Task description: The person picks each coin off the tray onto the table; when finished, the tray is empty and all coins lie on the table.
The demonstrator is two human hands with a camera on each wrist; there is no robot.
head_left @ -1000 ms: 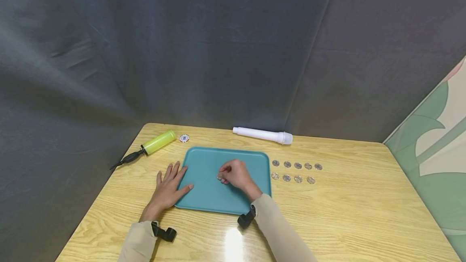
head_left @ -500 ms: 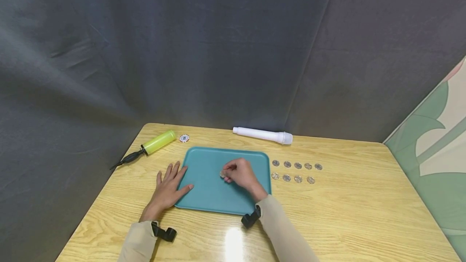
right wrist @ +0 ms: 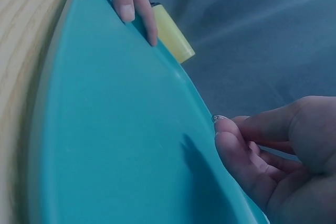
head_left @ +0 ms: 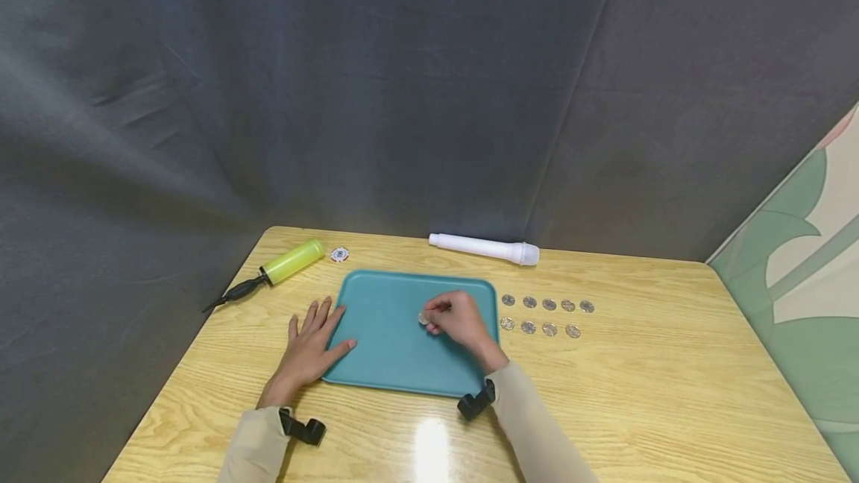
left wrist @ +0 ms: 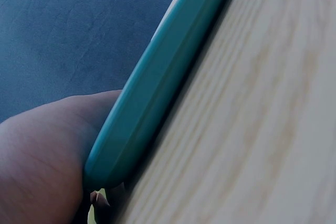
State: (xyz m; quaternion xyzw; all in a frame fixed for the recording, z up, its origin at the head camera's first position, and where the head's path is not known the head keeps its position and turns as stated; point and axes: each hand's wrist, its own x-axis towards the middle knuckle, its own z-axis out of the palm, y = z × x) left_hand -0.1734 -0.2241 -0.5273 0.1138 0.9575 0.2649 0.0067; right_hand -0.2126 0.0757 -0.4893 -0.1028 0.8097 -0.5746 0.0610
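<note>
My right hand (head_left: 459, 319) pinches a silver coin (head_left: 423, 317) between thumb and fingers, above the right half of a teal tray (head_left: 382, 364). In the right wrist view the coin (right wrist: 219, 117) peeks out past the fingertips, and a shadow lies on the tray below. Spread flat, my left hand (head_left: 305, 349) rests over the tray's left edge with its thumb and fingertips on the tray. To the right of the tray, silver coins (head_left: 529, 302) lie on the table in two rows of several each.
A white toy microphone (head_left: 483, 247) lies behind the tray. At the back left are a yellow-green hand pump (head_left: 293, 262) with a black nozzle and a poker chip (head_left: 340, 254). A dark curtain (head_left: 416, 95) hangs behind the wooden table (head_left: 658, 379).
My right hand has moved to the right over the tray, carrying the pinched coin with it. The left hand and the two rows of coins have stayed in place.
</note>
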